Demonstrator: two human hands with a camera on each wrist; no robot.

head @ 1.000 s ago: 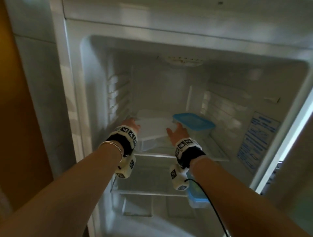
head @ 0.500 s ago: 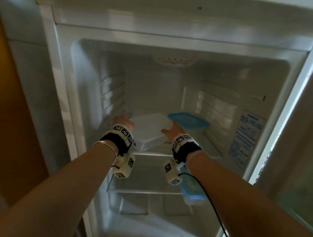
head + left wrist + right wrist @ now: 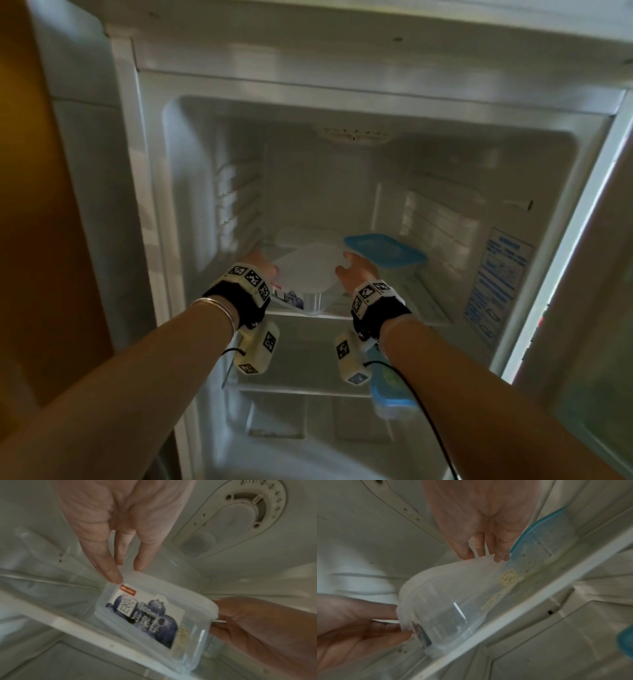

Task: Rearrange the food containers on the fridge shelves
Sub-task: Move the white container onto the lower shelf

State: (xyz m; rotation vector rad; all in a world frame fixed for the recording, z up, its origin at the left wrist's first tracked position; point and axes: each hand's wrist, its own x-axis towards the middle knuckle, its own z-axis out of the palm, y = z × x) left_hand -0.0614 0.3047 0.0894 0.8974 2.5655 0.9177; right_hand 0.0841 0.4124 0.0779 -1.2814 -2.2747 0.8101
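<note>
While both hands reach into the fridge, the left hand [image 3: 262, 263] and right hand [image 3: 356, 274] grasp opposite ends of the clear container [image 3: 305, 274], fingertips [image 3: 113, 574] curled on its white lid. It sits tilted on the upper shelf [image 3: 424, 320], just left of the blue-lidded container [image 3: 383, 251].

the clear plastic box [image 3: 150, 616] is looking smooth and shiny, with a paper label [image 3: 144, 616]; the blue lid [image 3: 383, 250] is looking matt.
</note>
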